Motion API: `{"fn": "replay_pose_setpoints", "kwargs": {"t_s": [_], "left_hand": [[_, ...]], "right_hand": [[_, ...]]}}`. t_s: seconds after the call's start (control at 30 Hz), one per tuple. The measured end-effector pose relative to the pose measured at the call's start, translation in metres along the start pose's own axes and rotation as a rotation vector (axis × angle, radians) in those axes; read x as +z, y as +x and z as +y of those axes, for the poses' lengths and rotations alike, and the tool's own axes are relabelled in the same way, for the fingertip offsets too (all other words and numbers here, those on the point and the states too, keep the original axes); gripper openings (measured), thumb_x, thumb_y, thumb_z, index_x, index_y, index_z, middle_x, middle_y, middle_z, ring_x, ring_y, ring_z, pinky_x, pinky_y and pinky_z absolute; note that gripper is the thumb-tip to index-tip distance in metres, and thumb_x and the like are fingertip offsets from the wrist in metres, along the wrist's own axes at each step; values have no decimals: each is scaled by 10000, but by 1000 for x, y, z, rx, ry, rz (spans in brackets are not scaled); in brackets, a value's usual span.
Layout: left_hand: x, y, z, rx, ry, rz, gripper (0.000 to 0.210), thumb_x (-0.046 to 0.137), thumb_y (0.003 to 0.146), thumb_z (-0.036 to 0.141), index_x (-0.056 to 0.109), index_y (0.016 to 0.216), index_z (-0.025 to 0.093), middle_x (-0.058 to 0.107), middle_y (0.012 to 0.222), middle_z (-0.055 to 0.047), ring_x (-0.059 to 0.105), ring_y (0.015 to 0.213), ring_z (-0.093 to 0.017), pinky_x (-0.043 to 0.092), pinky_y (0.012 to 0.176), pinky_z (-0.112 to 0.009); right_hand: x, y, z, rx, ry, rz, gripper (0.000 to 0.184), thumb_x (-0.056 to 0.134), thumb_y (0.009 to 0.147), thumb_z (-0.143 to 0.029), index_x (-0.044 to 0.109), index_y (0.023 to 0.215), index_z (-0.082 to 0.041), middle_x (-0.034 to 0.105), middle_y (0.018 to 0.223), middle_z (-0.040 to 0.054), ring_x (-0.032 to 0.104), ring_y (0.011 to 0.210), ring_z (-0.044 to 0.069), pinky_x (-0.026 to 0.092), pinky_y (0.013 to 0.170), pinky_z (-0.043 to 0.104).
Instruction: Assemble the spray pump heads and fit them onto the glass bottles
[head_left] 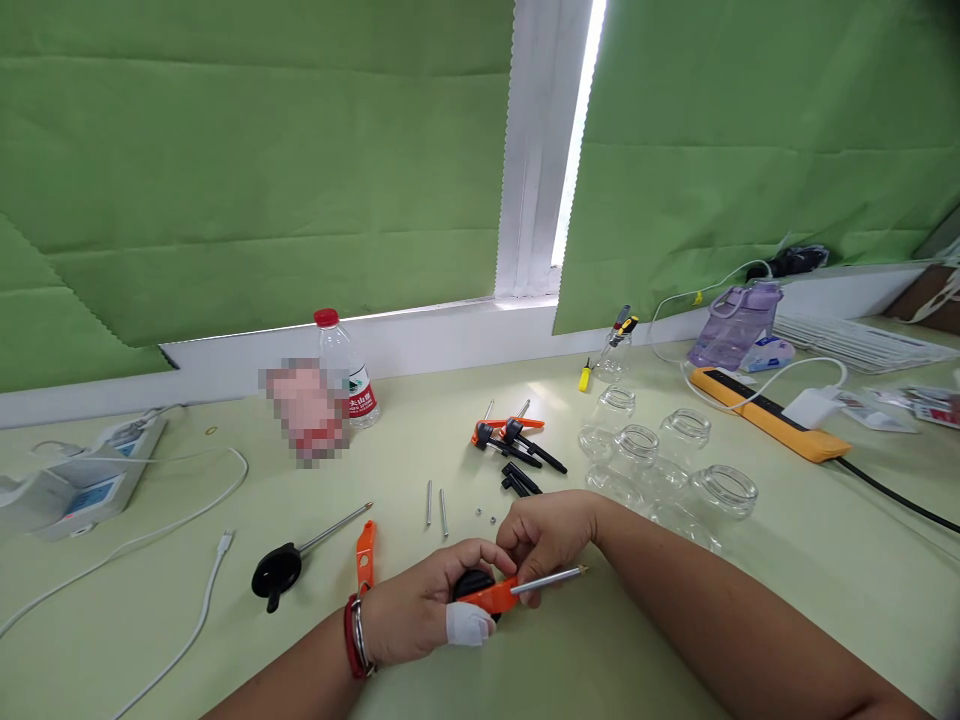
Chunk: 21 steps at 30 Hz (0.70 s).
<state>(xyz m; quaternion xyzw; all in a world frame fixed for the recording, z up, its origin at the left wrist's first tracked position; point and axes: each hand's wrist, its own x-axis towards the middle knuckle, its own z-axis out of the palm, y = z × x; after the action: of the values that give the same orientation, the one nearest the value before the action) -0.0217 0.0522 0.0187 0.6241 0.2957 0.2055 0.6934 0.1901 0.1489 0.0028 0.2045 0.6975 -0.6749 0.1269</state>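
Note:
My left hand (420,605), with white tape round a finger, is closed around an orange-and-black part (491,597) just above the table. From this part a metal rod (551,579) with a brass-coloured tip points right. The fingers of my right hand (547,535) are bent and pinch the same part at its orange end; my palm hides some of it. Left of my hands lie an orange strip (365,552) with holes and a black round piece (277,572) with a metal rod. Beyond them are two long bolts (443,513) and small nuts (493,520).
Orange-and-black assemblies (517,438) and black pieces (519,480) lie beyond my right hand. Several glass jars (636,445) stand near my right forearm. An orange power strip (772,415), purple bottle (735,325), water bottle (361,395) and white cable (202,590) surround the work area.

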Motion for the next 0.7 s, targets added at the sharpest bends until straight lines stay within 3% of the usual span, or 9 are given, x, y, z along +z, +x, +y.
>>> {"fn": "replay_pose_setpoints", "kwargs": {"t_s": [0.07, 0.13, 0.23, 0.3, 0.37, 0.5, 0.57, 0.7], "left_hand": [[-1, -2, 3, -8, -45, 32, 423, 673, 712, 355, 558, 1093, 210, 487, 850, 4, 371, 722, -122, 318, 640, -234], [-1, -3, 5, -9, -107, 67, 417, 683, 692, 351, 585, 1069, 204, 499, 862, 0, 387, 742, -126, 323, 654, -236], [-1, -5, 4, -17, -209, 58, 438, 699, 662, 351, 605, 1061, 195, 499, 834, 3, 397, 715, -118, 322, 630, -227], [0, -4, 4, -36, -246, 15, 439, 708, 652, 348, 616, 1051, 189, 500, 794, 7, 397, 677, -109, 323, 605, -221], [2, -4, 4, -56, -237, -34, 437, 723, 643, 342, 629, 1041, 188, 516, 808, -3, 411, 682, -111, 342, 608, -224], [3, -7, 7, -37, -174, -90, 469, 749, 627, 365, 646, 1047, 183, 543, 863, -26, 445, 719, -125, 368, 643, -243], [3, -10, 9, 17, -200, -96, 478, 744, 631, 391, 647, 1044, 171, 554, 851, -35, 457, 706, -127, 363, 634, -245], [-1, -14, 9, 131, -371, -67, 470, 728, 652, 387, 624, 1043, 147, 557, 805, -45, 470, 646, -119, 334, 575, -238]], "right_hand": [[-1, 0, 1, -55, 21, 14, 438, 722, 662, -477, 616, 886, -116, 640, 684, 1, 559, 501, 81, 452, 446, 166], [0, 2, 0, -161, 42, 115, 428, 653, 737, -488, 616, 935, -110, 631, 684, 7, 538, 479, 75, 453, 450, 180], [7, 9, -5, -359, -69, 523, 331, 487, 882, -405, 603, 1014, -124, 654, 785, 45, 553, 534, 83, 470, 512, 209], [14, 16, -8, -483, -349, 745, 246, 453, 907, -278, 622, 1020, -139, 666, 887, 76, 605, 752, 127, 497, 692, 262], [21, 25, -10, -587, -740, 761, 236, 432, 904, -187, 644, 1002, -160, 662, 999, 81, 576, 932, 164, 454, 844, 316], [28, 38, -10, -605, -1286, 610, 193, 502, 873, -192, 629, 1017, -175, 629, 1126, 70, 524, 982, 203, 418, 840, 341], [31, 40, -10, -572, -1363, 603, 156, 523, 865, -218, 630, 966, -166, 646, 1043, 74, 531, 929, 190, 415, 810, 322], [43, 40, -13, -502, -1298, 580, 129, 531, 849, -216, 624, 791, -149, 643, 784, 45, 547, 771, 148, 419, 773, 275]]}}
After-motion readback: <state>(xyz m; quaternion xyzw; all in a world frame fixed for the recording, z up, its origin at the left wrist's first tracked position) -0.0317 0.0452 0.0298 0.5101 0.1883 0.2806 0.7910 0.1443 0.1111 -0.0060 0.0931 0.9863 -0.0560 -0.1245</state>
